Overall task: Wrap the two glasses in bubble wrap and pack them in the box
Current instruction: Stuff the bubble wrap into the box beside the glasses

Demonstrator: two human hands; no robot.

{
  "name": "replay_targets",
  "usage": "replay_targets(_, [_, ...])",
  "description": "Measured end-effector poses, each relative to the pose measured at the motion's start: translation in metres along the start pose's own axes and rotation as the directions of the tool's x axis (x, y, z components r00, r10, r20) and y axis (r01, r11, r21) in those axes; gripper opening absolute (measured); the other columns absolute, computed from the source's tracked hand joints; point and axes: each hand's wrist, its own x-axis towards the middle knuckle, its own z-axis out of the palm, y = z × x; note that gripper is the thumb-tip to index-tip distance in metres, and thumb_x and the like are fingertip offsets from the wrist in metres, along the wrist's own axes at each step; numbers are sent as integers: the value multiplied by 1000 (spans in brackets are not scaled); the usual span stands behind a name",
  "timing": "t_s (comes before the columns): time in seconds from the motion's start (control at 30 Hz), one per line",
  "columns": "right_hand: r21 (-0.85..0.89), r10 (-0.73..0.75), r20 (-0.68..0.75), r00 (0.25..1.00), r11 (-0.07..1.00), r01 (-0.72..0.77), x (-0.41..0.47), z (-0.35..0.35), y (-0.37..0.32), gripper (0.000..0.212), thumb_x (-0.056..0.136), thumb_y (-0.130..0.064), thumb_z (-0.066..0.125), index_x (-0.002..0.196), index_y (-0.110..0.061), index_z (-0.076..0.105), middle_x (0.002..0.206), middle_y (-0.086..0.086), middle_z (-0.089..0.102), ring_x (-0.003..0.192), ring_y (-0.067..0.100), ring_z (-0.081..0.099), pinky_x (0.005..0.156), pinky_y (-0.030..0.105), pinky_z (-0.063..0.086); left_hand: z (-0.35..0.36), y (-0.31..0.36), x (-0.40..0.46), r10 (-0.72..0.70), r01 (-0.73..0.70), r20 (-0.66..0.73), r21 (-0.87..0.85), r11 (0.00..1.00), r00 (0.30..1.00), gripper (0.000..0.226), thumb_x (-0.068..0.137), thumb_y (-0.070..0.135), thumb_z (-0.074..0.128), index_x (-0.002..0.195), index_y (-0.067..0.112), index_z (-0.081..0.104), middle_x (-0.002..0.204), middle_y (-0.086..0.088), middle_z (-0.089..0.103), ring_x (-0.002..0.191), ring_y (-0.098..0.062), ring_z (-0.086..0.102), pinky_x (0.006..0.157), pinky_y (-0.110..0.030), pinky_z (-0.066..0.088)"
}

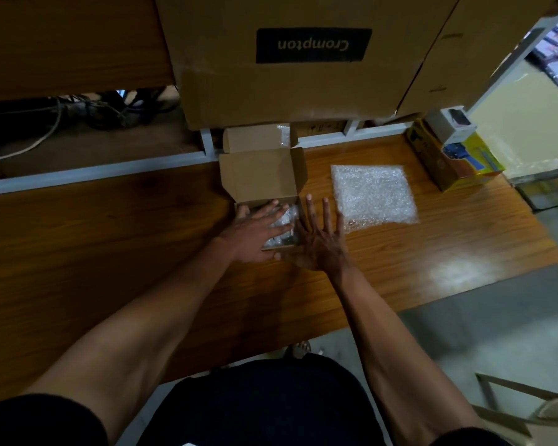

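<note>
The large cardboard carton (297, 59) at the far side bears a dark label. It reads "Crompton", printed upside down.

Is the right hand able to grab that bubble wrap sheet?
Probably yes. The right hand is open beside the box, and the bubble wrap sheet lies flat just beyond it with nothing between.

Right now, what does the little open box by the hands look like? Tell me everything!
The small box looks like plain brown cardboard. It sits on the wooden table with its lid flap standing open at the far side. Inside lies something wrapped in clear bubble wrap. The left hand rests flat over the opening, and the right hand lies spread beside the box's right edge.
</note>
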Motion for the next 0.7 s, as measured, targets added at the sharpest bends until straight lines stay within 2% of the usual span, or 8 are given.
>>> replay_targets(0.07, [-10,3,37,999,1000,-2,3,-3,-1,135,61,-110,25,166,-31,-7,151,7,-59,142,45,-46,118,73,-13,0,-1,-1,0,0,0,-5,1000,1000,85,93,81,39,165,44,13,174,2,-17,161,-23,-14,112,-61,22])
replay_targets(0.13, [-24,-3,25,1000,1000,3,3,-6,-1,140,59,-110,33,166,-30,-8,152,7,-58,143,47,-45,119,74,-11,-1,0,-1,-1,1,-2,-9,1000,1000,82,95,77,42,165,44,13,174,3,-16,161,-23,-14,113,-63,21])
replay_targets(0.27, [-20,-9,-34,999,1000,9,2,-6,3,153,57,-104,54,160,-29,-29,155,10,-55,145,49,-41,120,75,-7,1,-1,1,-4,4,-1,-21,1000,1000,80,97,74,43,165,45,12,174,4,-16,161,-23,-15,114,-65,21])
replay_targets(0.43, [-108,56,44,997,993,-51,17,-16,-6,147,68,-92,64,160,-26,-28,151,16,-57,143,52,-41,118,76,-9,3,0,0,4,-4,-5,-26,1000,1000,80,98,73,44,165,45,10,174,3,-16,160,-23,-16,113,-64,22])
replay_targets(0.57, [-105,108,59,992,989,-102,17,-18,-12,137,78,-83,65,159,-27,-30,150,19,-57,143,54,-39,119,76,-9,3,-1,1,-3,3,-8,-20,1000,1000,81,97,72,45,165,44,11,175,3,-15,161,-24,-13,111,-65,24])
replay_targets(0.7, [-73,115,16,993,991,-113,6,-11,-14,150,66,-93,63,157,-24,-34,150,19,-57,142,54,-41,119,75,-8,2,-1,0,-5,5,-2,-19,1000,1000,80,97,73,45,164,47,11,174,4,-16,161,-25,-13,112,-65,23])
